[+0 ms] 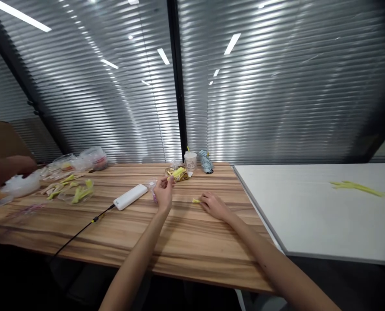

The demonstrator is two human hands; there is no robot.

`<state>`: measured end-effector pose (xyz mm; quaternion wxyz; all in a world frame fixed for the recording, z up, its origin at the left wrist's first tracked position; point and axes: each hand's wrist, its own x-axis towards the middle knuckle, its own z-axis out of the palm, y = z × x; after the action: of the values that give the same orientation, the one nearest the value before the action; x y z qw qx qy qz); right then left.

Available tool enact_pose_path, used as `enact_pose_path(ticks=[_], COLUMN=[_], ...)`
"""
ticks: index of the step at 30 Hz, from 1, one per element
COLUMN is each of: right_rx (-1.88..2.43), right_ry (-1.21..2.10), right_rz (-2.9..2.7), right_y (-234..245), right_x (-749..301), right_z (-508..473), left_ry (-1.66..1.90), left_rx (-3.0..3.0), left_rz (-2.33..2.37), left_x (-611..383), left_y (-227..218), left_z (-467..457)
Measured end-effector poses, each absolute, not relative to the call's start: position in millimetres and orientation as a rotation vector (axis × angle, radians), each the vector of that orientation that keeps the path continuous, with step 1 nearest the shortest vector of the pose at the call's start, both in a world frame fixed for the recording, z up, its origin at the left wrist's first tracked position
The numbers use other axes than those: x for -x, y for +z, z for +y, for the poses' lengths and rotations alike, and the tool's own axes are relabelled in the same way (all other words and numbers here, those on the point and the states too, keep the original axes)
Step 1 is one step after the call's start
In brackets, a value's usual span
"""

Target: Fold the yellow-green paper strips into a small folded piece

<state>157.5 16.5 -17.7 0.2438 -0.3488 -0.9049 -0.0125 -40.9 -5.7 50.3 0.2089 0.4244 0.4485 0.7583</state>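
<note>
My left hand [164,193] is raised a little above the wooden table, thumb and fingers pinched together on a soft-looking yellow strip [178,173]. The strip's far end overlaps a shiny gold wrapper [186,176] behind it. To the right, my right hand [214,205] rests on the tabletop with its fingers curled. A short yellow piece [195,201] pokes out to the left from under those fingertips; the rest of it is hidden. What exactly the yellow material is, I cannot make out.
A white power bank [130,197] with a black cable [82,229] lies left. Behind stand a paper cup [190,160] and a crumpled blue packet [206,162]. Yellow strips [357,187] lie on the white table [312,224]. Another person's hand [20,165] is near plastic bags [93,157] and yellow pieces [80,192].
</note>
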Motion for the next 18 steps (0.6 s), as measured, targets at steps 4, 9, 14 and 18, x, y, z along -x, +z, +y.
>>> enact_pose_path(ticks=[4, 9, 14, 18], right_rx=[0.967, 0.987, 0.983, 0.995], right_ry=[-0.006, 0.017, 0.038, 0.032], right_rz=[-2.471, -2.479, -2.468, -2.474], right_y=[-20.4, -20.3, -18.9, -19.6], right_x=[-157.9, -158.2, -159.1, -159.8], right_z=[18.3, 17.3, 15.2, 15.6], left_ry=[2.028, 2.172, 2.333, 2.408], left_rx=[-0.780, -0.509, -0.235, -0.241], left_rz=[1.052, 1.165, 1.499, 1.621], left_x=[77.3, 160.1, 246.4, 292.3], left_y=[46.8, 41.7, 60.8, 73.8], left_z=[-28.0, -59.8, -70.5, -73.1])
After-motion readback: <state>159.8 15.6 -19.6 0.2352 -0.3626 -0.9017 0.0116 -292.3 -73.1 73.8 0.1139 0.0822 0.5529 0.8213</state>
